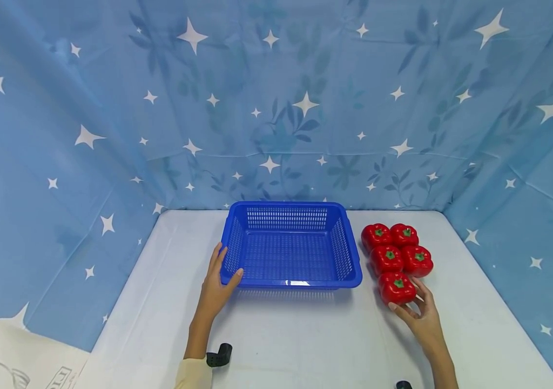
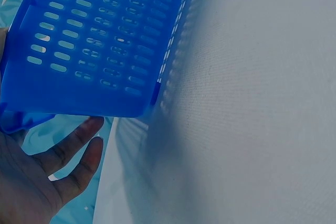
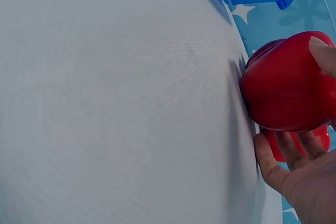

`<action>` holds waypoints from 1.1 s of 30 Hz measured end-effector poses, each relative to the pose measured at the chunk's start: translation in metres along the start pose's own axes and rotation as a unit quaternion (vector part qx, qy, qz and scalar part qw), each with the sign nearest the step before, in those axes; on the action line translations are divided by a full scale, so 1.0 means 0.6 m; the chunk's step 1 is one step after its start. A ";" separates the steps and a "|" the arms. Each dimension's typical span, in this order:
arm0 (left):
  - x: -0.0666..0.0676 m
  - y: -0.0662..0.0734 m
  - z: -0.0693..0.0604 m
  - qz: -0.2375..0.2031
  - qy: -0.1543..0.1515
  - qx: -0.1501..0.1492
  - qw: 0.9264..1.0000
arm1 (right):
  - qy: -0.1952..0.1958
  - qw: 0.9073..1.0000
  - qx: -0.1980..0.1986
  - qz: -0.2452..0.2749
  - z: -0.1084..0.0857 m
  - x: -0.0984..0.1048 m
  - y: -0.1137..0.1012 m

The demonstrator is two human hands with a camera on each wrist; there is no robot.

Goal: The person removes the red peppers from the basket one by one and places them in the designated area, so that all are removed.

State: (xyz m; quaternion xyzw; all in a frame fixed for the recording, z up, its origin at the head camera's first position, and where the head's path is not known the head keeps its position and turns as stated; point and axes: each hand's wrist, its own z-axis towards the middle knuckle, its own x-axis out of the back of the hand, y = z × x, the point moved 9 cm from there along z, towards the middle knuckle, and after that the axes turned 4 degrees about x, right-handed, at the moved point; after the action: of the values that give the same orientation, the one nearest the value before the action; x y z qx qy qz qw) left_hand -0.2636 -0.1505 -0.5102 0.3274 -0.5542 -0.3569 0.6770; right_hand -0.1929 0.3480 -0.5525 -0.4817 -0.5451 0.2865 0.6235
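Note:
A blue plastic basket with slotted walls stands on the white table. My left hand holds its near left corner, the thumb over the front rim and the fingers along the left side. The left wrist view shows two fingers loosely bent below the basket. To the right of the basket, several red bell peppers with green stems sit grouped together. My right hand grips the nearest bell pepper, thumb on one side and fingers around the other. That pepper looks glossy in the right wrist view.
The white-covered table extends in front of the basket. A blue curtain with white stars encloses the back and both sides. Dark wrist-camera parts show beside the left forearm. Printed cream cloth lies at the lower left.

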 end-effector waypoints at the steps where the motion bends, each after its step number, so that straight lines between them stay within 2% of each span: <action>1: 0.000 0.001 0.000 -0.001 -0.001 -0.001 1.000 | 0.001 1.000 -0.001 -0.003 -0.001 0.001 0.000; 7: 0.000 0.002 0.003 0.000 -0.002 -0.001 1.000 | 0.004 1.000 -0.006 -0.015 -0.006 0.010 -0.001; 13: -0.003 0.002 0.002 0.009 -0.001 0.004 1.000 | 0.032 0.999 0.015 -0.042 -0.011 0.044 -0.021; 19: -0.005 0.002 0.002 0.012 0.001 0.007 1.000 | 0.079 0.994 0.032 -0.062 -0.015 0.075 -0.044; 25: 0.001 0.006 0.006 0.027 -0.002 0.010 1.000 | 0.163 0.985 0.047 -0.040 -0.012 0.084 -0.075; 27: 0.007 0.006 0.008 0.043 -0.001 0.017 0.999 | 0.180 0.981 0.064 -0.030 -0.008 0.076 -0.093; 29: 0.013 0.010 0.008 0.072 0.000 0.020 0.997 | 0.183 0.978 0.095 -0.046 -0.003 0.062 -0.117; 31: 0.018 0.017 0.009 0.122 0.002 0.019 0.992 | 0.174 0.971 0.144 -0.077 0.002 0.042 -0.149; 33: 0.022 0.028 0.010 0.176 0.001 0.015 0.984 | 0.152 0.959 0.203 -0.126 0.007 0.017 -0.182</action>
State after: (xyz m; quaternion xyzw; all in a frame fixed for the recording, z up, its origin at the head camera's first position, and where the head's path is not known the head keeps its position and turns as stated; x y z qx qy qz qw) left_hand -0.2659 -0.1530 -0.4884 0.2353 -0.6074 -0.2238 0.7250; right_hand -0.2129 0.3174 -0.4488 -0.3105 -0.4303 0.2334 0.8149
